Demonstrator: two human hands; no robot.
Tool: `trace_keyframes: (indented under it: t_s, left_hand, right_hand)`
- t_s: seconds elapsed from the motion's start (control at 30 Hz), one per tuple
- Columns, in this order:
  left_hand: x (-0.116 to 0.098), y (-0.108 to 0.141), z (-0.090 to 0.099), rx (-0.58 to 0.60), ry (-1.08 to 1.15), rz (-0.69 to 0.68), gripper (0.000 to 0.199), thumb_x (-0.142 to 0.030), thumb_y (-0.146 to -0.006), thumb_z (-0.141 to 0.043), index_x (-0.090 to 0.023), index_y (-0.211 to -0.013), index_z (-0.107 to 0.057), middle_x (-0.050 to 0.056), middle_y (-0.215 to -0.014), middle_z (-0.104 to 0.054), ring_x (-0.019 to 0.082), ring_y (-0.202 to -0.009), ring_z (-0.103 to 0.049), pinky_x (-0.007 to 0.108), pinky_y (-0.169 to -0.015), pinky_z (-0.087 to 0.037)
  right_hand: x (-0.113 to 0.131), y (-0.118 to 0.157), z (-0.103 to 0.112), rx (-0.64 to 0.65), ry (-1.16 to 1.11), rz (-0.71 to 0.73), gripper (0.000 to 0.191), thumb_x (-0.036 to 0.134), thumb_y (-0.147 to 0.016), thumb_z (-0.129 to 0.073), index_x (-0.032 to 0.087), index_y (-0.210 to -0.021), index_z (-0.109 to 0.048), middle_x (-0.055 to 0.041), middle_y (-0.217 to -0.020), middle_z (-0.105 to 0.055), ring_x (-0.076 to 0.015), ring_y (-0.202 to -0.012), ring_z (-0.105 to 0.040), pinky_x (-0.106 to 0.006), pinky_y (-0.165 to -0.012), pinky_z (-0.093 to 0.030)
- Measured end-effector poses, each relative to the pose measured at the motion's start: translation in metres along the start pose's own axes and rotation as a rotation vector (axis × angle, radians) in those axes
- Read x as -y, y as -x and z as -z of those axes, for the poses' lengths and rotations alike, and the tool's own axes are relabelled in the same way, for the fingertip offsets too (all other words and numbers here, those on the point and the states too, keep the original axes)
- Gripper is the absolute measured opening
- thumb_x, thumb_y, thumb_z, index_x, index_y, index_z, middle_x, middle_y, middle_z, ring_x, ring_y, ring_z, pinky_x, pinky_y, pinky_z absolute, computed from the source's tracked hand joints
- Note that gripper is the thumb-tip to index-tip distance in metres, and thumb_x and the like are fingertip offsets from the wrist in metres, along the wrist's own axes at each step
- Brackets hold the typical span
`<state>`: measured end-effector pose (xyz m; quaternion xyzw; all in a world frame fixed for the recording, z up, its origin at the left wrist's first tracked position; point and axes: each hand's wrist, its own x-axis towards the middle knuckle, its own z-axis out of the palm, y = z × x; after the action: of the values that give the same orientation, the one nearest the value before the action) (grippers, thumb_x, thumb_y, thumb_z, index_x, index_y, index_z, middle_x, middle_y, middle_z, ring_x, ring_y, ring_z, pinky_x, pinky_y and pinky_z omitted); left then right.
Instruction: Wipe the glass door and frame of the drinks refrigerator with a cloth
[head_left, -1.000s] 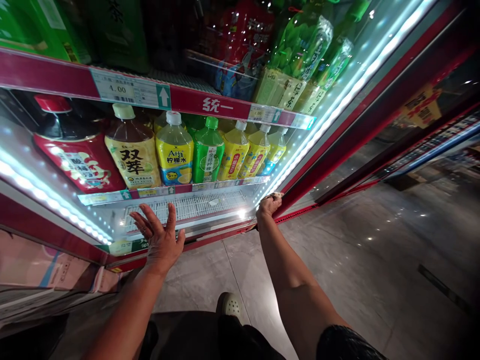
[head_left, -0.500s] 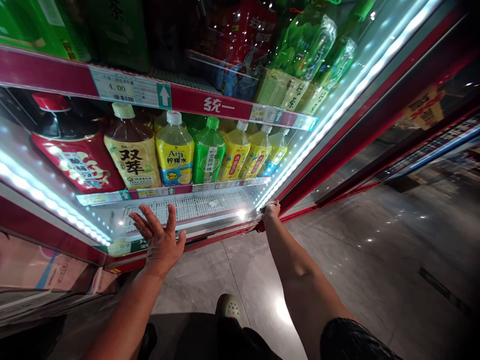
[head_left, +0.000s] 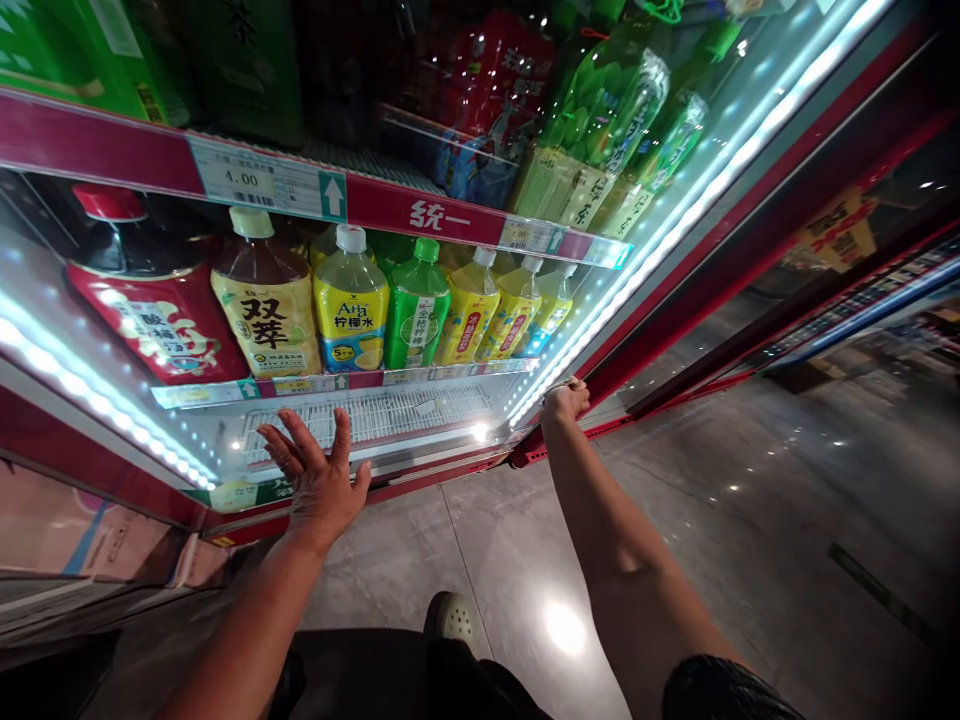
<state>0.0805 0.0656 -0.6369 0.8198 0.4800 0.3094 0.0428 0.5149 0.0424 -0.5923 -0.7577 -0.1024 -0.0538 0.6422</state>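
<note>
A lit drinks cooler with a red frame [head_left: 652, 330] fills the upper view. My left hand [head_left: 322, 480] has its fingers spread in front of the low wire rack [head_left: 420, 412] and holds nothing. At the cooler's lower right edge, my right hand [head_left: 568, 400] is closed; what lies in its fingers is too small to make out. Bottles stand in a row on the shelf above the rack: a red one [head_left: 150, 315], a brown-topped one [head_left: 266, 300], a yellow and blue one [head_left: 351, 305], a green one [head_left: 418, 315] and several yellow ones.
An upper shelf with a maroon price strip [head_left: 367, 208] holds green bottles [head_left: 600, 140]. Pink boxes [head_left: 52, 520] stand at the lower left. Grey tiled floor [head_left: 525, 540] lies below, with a light clog [head_left: 452, 617] on it.
My right hand has moved to the right and slightly up along the cooler's edge. My left hand has stayed almost where it was, fingers still spread.
</note>
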Motion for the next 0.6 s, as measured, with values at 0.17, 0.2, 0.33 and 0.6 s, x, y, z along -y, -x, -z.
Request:
trace_keyframes:
  t_s: [0.17, 0.2, 0.33, 0.6]
  left_hand:
    - [-0.005, 0.000, 0.003, -0.009, 0.022, -0.008, 0.104, -0.033, -0.085, -0.068, -0.026, -0.167, -0.004, 0.009, -0.156, 0.054, 0.054, -0.143, 0.042, 0.082, -0.117, -0.001]
    - [-0.008, 0.001, 0.004, -0.028, 0.026, -0.004, 0.103, -0.033, -0.085, -0.068, -0.026, -0.167, -0.006, 0.009, -0.158, 0.052, 0.054, -0.145, 0.041, 0.081, -0.118, -0.002]
    - [-0.016, 0.002, 0.008, -0.160, 0.035, 0.045, 0.092, -0.030, -0.085, -0.066, -0.029, -0.166, -0.022, 0.005, -0.169, 0.035, 0.049, -0.156, 0.023, 0.072, -0.126, -0.005]
    - [-0.017, 0.001, 0.009, -0.117, 0.130, 0.168, 0.080, -0.031, -0.087, -0.065, -0.030, -0.161, -0.036, 0.008, -0.174, 0.015, 0.050, -0.160, 0.000, 0.072, -0.127, -0.006]
  right_hand:
    - [0.018, -0.007, 0.003, -0.106, 0.003, 0.084, 0.053, 0.005, -0.083, -0.043, 0.018, -0.133, -0.052, -0.0118, -0.140, -0.051, -0.0241, -0.138, -0.047, -0.053, -0.123, -0.037]
    - [0.018, -0.005, 0.004, -0.108, 0.000, 0.113, 0.057, 0.003, -0.080, -0.042, 0.018, -0.134, -0.051, -0.0124, -0.141, -0.050, -0.0242, -0.141, -0.044, -0.054, -0.124, -0.034]
    - [0.016, 0.000, 0.003, -0.113, -0.009, 0.149, 0.061, 0.003, -0.075, -0.039, 0.017, -0.134, -0.048, -0.0144, -0.144, -0.046, -0.0242, -0.146, -0.038, -0.055, -0.126, -0.030]
    - [0.025, -0.004, -0.003, -0.077, -0.040, 0.202, 0.069, 0.000, -0.077, -0.035, 0.012, -0.145, -0.037, -0.0173, -0.152, -0.036, -0.0199, -0.149, -0.036, -0.041, -0.128, -0.028]
